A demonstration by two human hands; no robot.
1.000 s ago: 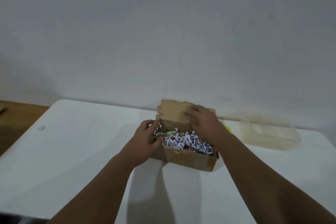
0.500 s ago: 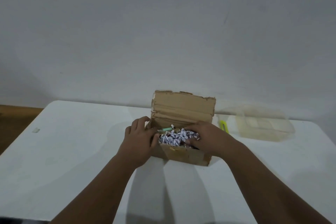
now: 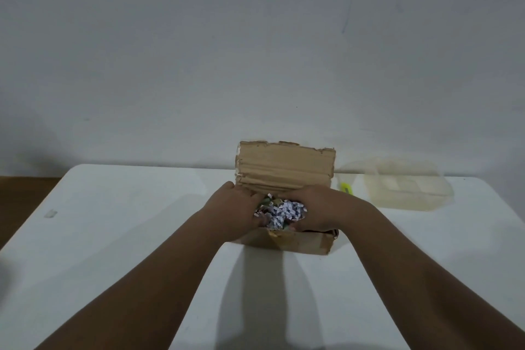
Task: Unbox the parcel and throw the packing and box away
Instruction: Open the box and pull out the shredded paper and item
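Note:
A small brown cardboard box (image 3: 301, 241) stands on the white table (image 3: 119, 230) with its lid flap (image 3: 284, 169) upright at the back. It is filled with white shredded paper packing (image 3: 282, 214). My left hand (image 3: 230, 213) and my right hand (image 3: 318, 209) are both inside the box, cupped around the shredded paper from either side with fingers dug into it. Whatever lies under the packing is hidden.
A clear plastic container (image 3: 406, 189) sits at the back right of the table. A small yellow-green object (image 3: 346, 187) lies between it and the box. A small scrap (image 3: 51, 213) lies at the table's left. The wall rises just behind the table.
My right hand let go of the lid flap, which now stands upright, and went down into the box. Both hands have closed in around the shredded paper.

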